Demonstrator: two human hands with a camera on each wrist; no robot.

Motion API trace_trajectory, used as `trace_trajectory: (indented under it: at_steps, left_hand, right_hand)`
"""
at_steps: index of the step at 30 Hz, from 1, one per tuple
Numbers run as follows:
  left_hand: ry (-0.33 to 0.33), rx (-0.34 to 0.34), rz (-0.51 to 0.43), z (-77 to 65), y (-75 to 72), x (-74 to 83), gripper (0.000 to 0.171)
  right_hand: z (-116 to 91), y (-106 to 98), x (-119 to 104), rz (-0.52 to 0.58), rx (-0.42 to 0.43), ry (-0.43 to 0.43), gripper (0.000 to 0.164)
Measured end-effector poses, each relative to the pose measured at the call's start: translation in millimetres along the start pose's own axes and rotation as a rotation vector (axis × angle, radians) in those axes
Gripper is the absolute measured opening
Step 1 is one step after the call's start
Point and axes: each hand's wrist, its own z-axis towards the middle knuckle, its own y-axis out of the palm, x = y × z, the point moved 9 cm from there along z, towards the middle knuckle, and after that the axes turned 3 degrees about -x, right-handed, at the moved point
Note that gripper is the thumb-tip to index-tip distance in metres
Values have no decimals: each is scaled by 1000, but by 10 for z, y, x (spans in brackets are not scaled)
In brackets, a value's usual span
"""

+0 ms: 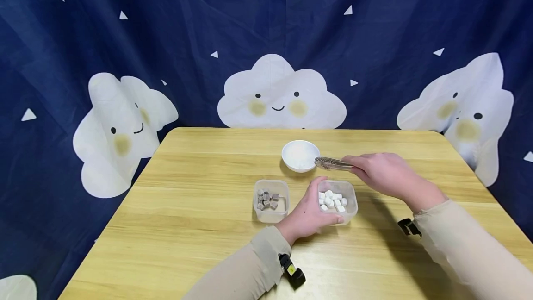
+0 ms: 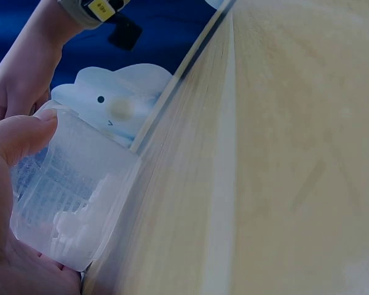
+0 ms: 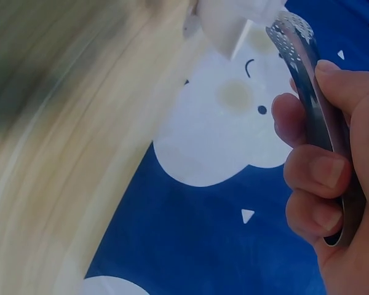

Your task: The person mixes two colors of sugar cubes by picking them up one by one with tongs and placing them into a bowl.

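Soft shadows cross the brightly lit table (image 1: pixel 175 240).

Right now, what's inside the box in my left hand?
Several white cubes lie inside the plastic box. In the head view, your left hand covers its left edge; anything behind the hand is hidden.

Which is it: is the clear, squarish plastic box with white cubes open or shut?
Open. The clear plastic box shows no lid on it, and the head view sees white cubes inside.

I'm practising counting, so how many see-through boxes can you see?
2. The left box holds gray-brown cubes and stands on the table; the right box, with white cubes, is held by the left hand.
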Motion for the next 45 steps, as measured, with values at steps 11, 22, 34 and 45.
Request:
trace_trajectory:
  at_steps: [11, 22, 34, 45]
  left_hand:
    - [-9, 13, 17, -8, -24, 4, 107]
    - [-5, 6, 16, -6, -24, 25, 107]
    - [-30, 5, 14, -19, -16, 17, 108]
    - [-22, -5, -18, -14, 7, -20, 109]
  right_hand:
    - [-177, -147, -54, -16, 3, -19, 31]
    - [-333, -263, -110, -9, 42, -75, 36]
    - [-398, -201, -157, -10, -56, -86, 34]
    - [-379, -112, -180, 3, -134, -39, 37]
